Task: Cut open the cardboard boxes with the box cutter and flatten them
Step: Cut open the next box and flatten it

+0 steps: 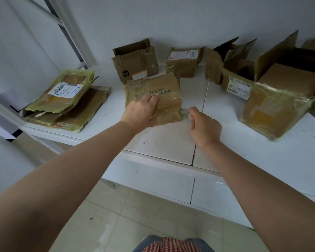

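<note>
- Resting flat on the taped box point(154, 99), the left hand point(141, 113) lies palm down on its top with the fingers spread and fairly straight, reaching toward the green printing there.
- Just to the right of the taped box, the right hand point(205, 127) has its fingers curled, thumb and forefinger pinching a small pale thing point(185, 110) whose tip meets the box's near right corner (too blurred to say for certain that it is the cutter).
- The taped box sits on a white shelf point(164, 142), closed, wrapped in yellowed clear tape, its top slanting up toward the wall.
- Left of the taped box, well apart, lies a stack of flattened cardboard point(65, 104); the top sheet carries a white shipping label with a barcode.
- Behind the taped box, near the wall, stands an open box point(135, 64) with one flap upright and a dark round sticker on its front.
- Behind and to the right of the taped box is a small closed box point(183, 63) with a white label on top.
- Farther right of the taped box are a torn open box point(229, 64) with flaps sticking up, and a low labelled box point(238, 86) just in front of it.
- Farthest right of the taped box stands a big box point(280, 104), its flaps open, shiny tape over its near face.
- Below the shelf, pale floor tiles point(135, 215) show, with a strip of red checked cloth and blue fabric at the bottom edge.
</note>
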The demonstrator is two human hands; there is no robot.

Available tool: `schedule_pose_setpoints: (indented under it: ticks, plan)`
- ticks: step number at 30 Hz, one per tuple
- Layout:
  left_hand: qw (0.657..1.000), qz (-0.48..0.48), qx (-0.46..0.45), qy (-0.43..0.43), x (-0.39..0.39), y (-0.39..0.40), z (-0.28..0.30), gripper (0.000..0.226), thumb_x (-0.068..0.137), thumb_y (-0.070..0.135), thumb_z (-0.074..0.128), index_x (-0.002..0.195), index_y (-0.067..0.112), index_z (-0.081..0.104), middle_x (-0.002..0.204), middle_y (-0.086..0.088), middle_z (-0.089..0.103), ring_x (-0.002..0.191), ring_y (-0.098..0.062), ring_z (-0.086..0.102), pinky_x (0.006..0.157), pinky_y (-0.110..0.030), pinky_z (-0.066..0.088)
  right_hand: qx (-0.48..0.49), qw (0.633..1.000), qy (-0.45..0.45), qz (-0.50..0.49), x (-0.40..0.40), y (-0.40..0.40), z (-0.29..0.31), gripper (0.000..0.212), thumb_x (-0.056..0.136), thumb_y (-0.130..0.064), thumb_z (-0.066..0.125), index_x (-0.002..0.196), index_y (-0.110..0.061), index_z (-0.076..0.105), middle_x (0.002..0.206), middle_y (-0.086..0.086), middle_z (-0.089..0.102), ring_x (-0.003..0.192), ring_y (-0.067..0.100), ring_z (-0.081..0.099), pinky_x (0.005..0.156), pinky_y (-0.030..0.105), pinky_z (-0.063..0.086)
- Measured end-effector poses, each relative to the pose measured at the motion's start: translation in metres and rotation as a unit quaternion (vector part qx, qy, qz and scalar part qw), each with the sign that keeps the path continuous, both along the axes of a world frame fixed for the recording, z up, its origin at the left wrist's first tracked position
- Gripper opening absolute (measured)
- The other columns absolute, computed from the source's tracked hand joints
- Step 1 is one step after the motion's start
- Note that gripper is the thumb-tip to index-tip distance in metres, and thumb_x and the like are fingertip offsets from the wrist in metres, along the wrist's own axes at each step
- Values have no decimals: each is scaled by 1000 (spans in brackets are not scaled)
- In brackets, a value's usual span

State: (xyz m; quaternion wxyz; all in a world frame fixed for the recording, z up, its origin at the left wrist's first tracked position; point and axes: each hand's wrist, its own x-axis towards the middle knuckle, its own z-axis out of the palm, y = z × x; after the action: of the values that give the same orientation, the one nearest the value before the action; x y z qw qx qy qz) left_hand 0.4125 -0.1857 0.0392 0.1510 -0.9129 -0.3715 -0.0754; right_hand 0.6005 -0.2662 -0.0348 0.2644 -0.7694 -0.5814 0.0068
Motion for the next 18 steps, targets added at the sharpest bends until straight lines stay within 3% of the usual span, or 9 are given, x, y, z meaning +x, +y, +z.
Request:
schedule_pose_setpoints:
  ticks: [5,9,12,15,18]
  plan:
    - [1000,13,-11,14,0,0,7,66,85,33,68,140,9,41,118,-13,57,98,-32,60,81,-38,49,-52,996,-74,6,-3,-6,5,32,91,-6,44,118,-22,47,89,-1,64,73,24,59,60,26,32]
    - [997,11,-77,-19,-10,6,15,68,89,44,61,145,16,33,122,-9,59,98,-29,61,80,-37,52,-48,995,-86,-15,-6,-9,6,17,94,-9,43,110,-15,46,81,1,62,61,21,50,56,26,33]
    - [983,-12,-154,-100,-31,11,27,61,91,39,47,144,13,30,127,-14,57,108,-32,56,90,-40,48,-24,997,-72,-28,-7,-8,4,12,100,-21,38,105,-14,46,76,-1,59,58,19,49,52,26,32]
    - [975,32,-199,-97,-56,13,29,58,89,33,42,142,14,29,140,-15,44,124,-34,46,103,-42,36,-17,997,-66,-34,-7,-7,3,17,101,-24,35,105,-14,48,74,-1,55,58,21,49,52,28,31]
    - [969,69,-219,-88,-65,12,24,47,99,21,45,144,14,35,145,-12,43,123,-31,48,104,-37,36,-1,997,-59,-47,-7,-8,3,16,100,-22,36,104,-13,49,79,3,60,62,22,49,55,28,32]
